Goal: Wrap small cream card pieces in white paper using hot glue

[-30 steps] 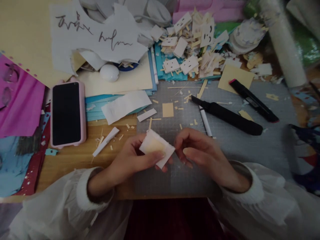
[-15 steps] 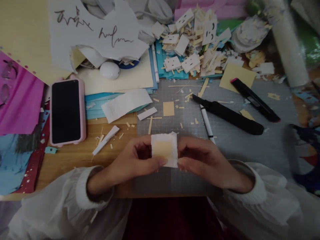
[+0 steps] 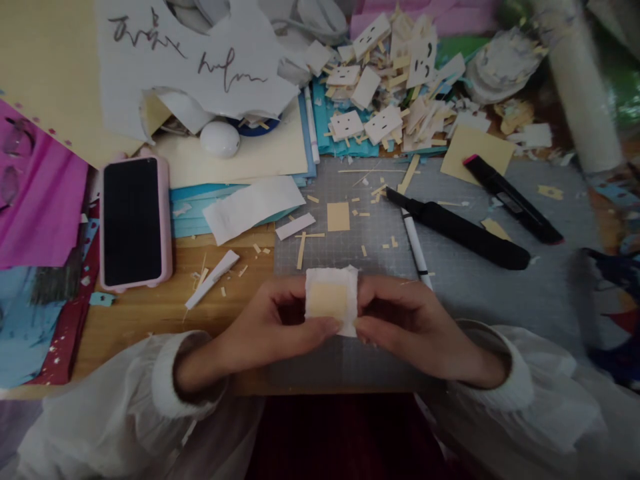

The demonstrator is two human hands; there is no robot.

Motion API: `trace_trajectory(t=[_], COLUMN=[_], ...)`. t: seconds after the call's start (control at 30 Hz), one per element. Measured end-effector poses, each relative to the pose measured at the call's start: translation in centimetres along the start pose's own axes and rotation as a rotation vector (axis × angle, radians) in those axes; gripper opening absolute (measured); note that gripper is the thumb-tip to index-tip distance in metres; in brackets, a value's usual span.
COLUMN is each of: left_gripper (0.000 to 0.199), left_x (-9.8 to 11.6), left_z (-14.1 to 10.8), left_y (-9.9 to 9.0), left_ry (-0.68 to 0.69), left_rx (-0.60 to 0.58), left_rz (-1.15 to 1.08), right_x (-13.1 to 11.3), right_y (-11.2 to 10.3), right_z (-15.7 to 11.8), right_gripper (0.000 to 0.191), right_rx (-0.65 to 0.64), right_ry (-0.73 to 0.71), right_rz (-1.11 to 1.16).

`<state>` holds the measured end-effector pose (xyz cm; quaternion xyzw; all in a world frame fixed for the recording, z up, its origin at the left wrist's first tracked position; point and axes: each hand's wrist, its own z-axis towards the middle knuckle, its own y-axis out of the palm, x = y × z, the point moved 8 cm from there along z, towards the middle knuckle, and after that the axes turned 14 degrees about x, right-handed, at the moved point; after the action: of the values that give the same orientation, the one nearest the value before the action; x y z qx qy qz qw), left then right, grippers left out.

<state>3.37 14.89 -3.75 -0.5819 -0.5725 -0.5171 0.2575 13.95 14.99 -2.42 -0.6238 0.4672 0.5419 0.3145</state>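
Both hands pinch one small thing: a white ragged-edged square (image 3: 331, 300) with a pale yellow center, raised over the near part of a grey cutting mat (image 3: 500, 300). The left hand (image 3: 280, 327) grips its left side, thumb laid along the bottom and fingers behind; the right hand (image 3: 407, 327) has its thumb at the lower right corner, the other fingers curled behind the right edge.

Beyond them on the mat lies a flat yellow paper square (image 3: 339, 217), with thin yellow offcuts (image 3: 301, 250) around it. To its right, a black craft knife (image 3: 465, 232) rests slantwise across a white pen (image 3: 415, 243) — farther right, a black marker (image 3: 517, 203) overlaps a larger yellow sheet (image 3: 467, 150). Small paper figures with drawn faces (image 3: 383, 123) are heaped at the back.

To the left, a phone in a pink case (image 3: 131, 223) lies on the wooden table (image 3: 135, 327) — a folded white strip (image 3: 213, 280) sits between it and the mat.
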Motion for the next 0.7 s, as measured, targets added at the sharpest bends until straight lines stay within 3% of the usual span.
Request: trace_trajectory(t=[0.37, 0.7], left_gripper=[0.012, 0.004], left_x=[-0.49, 0.15], left_z=[-0.24, -0.21], left_y=[-0.63, -0.49], left_ry=[0.071, 0.084], left_rx=[0.092, 0.072], left_rz=[0.096, 0.139], right_x=[0.09, -0.31], right_y=[-0.25, -0.46], right_z=[0.16, 0.11], right_gripper=[0.010, 0.012], right_rx=[0.053, 0.080], right_ry=[-0.061, -0.076], right_rz=[-0.112, -0.104])
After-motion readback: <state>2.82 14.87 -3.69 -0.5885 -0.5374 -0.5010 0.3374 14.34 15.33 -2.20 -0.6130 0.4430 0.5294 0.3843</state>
